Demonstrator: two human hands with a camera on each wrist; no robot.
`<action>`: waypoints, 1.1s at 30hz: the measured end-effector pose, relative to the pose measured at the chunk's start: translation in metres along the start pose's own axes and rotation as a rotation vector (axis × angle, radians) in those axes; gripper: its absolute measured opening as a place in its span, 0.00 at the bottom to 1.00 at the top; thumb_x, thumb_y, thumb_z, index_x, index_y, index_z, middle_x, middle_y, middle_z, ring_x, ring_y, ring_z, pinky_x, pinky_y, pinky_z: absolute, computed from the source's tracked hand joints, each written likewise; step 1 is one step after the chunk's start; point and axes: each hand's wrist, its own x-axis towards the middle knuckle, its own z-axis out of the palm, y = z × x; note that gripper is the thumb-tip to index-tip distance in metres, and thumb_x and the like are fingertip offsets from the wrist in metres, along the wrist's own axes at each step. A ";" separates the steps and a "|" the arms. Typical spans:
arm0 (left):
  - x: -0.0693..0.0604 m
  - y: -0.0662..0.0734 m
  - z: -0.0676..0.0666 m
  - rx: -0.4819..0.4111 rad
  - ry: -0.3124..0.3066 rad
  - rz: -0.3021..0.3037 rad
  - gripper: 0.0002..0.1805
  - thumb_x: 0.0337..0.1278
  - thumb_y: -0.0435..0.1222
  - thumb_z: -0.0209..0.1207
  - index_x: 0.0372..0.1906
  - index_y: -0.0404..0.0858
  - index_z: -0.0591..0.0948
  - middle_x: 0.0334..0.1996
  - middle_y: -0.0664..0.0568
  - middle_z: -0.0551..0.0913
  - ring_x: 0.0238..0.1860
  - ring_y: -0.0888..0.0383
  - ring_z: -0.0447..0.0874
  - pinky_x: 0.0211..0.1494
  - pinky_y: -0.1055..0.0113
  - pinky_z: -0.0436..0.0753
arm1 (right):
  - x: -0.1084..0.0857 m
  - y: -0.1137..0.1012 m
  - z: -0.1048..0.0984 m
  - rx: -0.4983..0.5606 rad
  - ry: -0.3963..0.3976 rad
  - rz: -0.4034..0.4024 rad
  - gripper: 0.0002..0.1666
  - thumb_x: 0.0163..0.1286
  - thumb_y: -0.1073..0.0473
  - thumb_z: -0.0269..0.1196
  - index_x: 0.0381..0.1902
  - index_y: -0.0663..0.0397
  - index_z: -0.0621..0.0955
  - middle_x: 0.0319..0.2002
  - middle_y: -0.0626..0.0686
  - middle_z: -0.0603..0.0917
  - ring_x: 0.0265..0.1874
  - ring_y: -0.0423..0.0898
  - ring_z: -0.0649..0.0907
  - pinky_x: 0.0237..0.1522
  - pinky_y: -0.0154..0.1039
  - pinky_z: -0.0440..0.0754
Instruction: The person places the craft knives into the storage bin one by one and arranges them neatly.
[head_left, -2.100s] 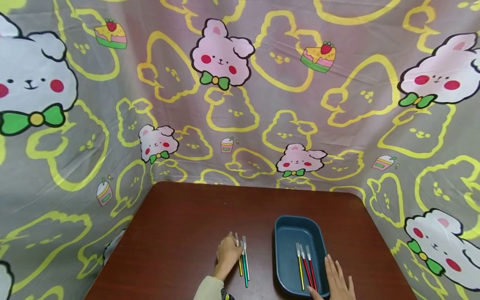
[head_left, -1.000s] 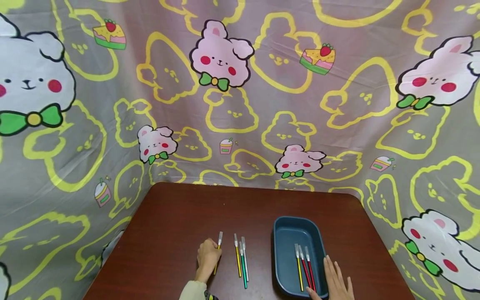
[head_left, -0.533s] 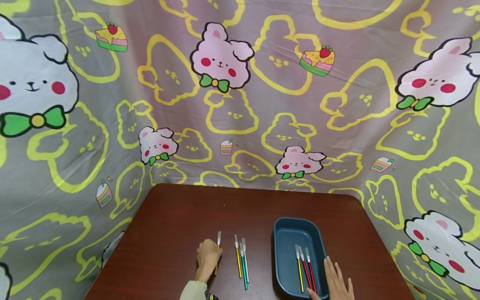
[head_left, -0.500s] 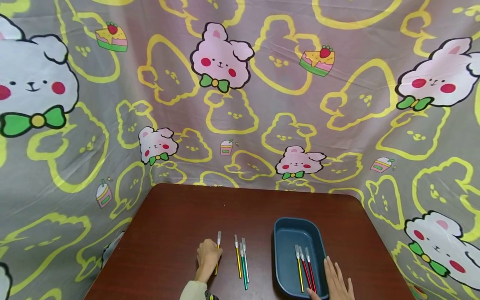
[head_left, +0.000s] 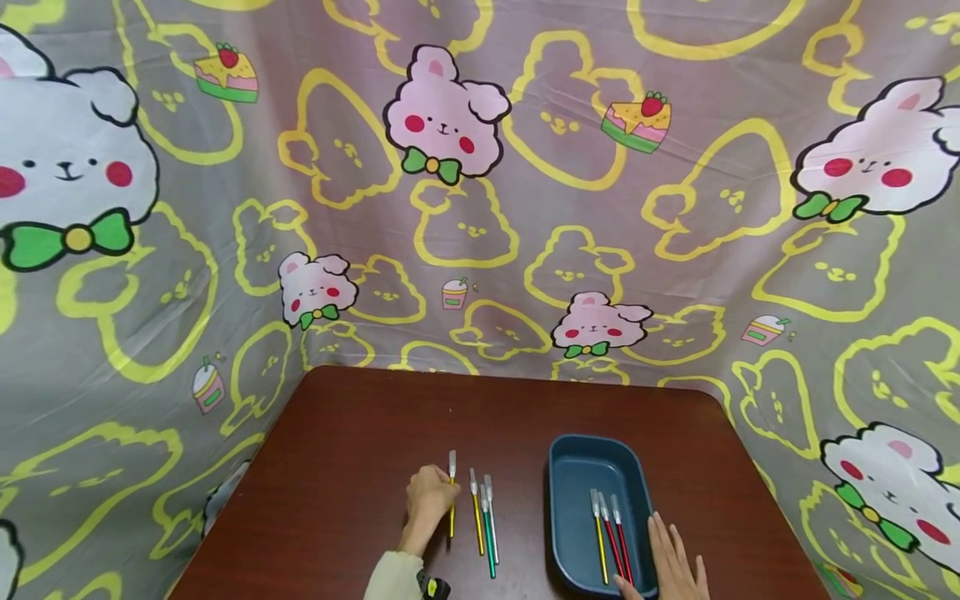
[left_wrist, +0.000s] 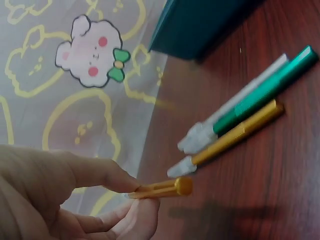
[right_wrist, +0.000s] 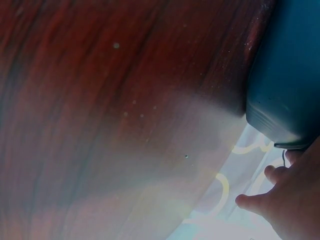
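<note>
My left hand [head_left: 431,497] pinches a yellow craft knife [head_left: 452,521] with a clear cap; in the left wrist view this knife [left_wrist: 165,190] is between thumb and fingers, its shadow on the table below. Just to its right lie a second yellow craft knife [head_left: 478,523], a green one [head_left: 491,537] and a silver one [head_left: 494,533], side by side with caps pointing away. My right hand [head_left: 675,562] rests against the right side of a dark blue tray [head_left: 592,465], fingers straight, thumb by the near rim. Inside lie one yellow craft knife [head_left: 602,546] and two red craft knives [head_left: 622,546].
The brown wooden table [head_left: 375,425] has rounded far corners. A grey curtain [head_left: 480,200] printed with rabbits surrounds it at the back and both sides. Between the loose knives and the tray lies a strip of bare tabletop.
My left hand moved left from the knife group with a yellow knife, paused, then shifted slightly right and away from me, still pinching it. The right hand and tray stayed put.
</note>
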 end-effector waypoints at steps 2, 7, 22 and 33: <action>-0.002 0.003 0.003 -0.006 0.001 0.018 0.12 0.53 0.30 0.74 0.23 0.38 0.81 0.21 0.52 0.81 0.27 0.50 0.81 0.34 0.52 0.82 | 0.000 0.000 0.001 0.002 0.011 -0.008 0.73 0.60 0.23 0.69 0.88 0.42 0.44 0.82 0.59 0.60 0.74 0.66 0.63 0.61 0.82 0.56; -0.006 0.013 0.009 -0.034 -0.003 0.049 0.11 0.50 0.30 0.74 0.25 0.38 0.81 0.16 0.54 0.80 0.20 0.55 0.81 0.31 0.56 0.83 | 0.002 0.001 0.000 0.016 -0.027 0.011 0.73 0.60 0.21 0.68 0.87 0.46 0.45 0.81 0.61 0.61 0.75 0.67 0.62 0.62 0.82 0.54; -0.021 0.039 0.036 -0.186 -0.103 0.102 0.14 0.44 0.25 0.73 0.24 0.38 0.76 0.18 0.51 0.78 0.10 0.63 0.78 0.15 0.70 0.78 | 0.006 0.002 -0.005 0.039 -0.130 0.060 0.75 0.60 0.19 0.65 0.86 0.54 0.46 0.80 0.64 0.60 0.74 0.70 0.61 0.63 0.84 0.51; -0.036 0.069 0.052 -0.234 -0.142 0.174 0.15 0.44 0.24 0.73 0.27 0.36 0.76 0.17 0.54 0.78 0.11 0.54 0.83 0.14 0.67 0.79 | 0.005 -0.001 -0.005 0.037 -0.115 0.056 0.75 0.60 0.19 0.66 0.87 0.53 0.45 0.81 0.64 0.60 0.75 0.70 0.61 0.63 0.84 0.50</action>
